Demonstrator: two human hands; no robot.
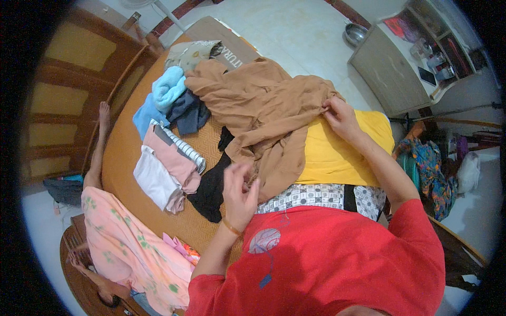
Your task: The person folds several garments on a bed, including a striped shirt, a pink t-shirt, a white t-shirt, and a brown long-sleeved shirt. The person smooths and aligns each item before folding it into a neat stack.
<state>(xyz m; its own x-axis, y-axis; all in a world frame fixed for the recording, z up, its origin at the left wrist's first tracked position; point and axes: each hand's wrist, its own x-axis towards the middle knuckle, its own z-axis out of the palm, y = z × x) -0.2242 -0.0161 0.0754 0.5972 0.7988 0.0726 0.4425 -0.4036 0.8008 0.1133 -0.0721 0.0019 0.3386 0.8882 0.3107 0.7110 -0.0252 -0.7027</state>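
A large brown cloth garment (272,102) lies crumpled in front of me. My right hand (340,117) pinches its right edge between thumb and fingers. My left hand (239,193), slightly blurred, is at the garment's near lower edge with thumb and fingers apart; no cloth shows between them. Beneath the brown garment, on the right, is a yellow cloth (344,148) over patterned white-and-black fabric (304,197) at my lap. A black lacy garment (211,189) lies left of my left hand. Farther left are a folded pink garment (168,154) and a white folded cloth (156,177).
Blue towels (168,89), a dark navy cloth (187,112) and a grey-beige cloth (189,55) are piled on the woven mat (122,146). Another person lies at left under a pink blanket (130,245), one foot (104,114) against the wooden headboard. A cabinet (379,67) stands at far right.
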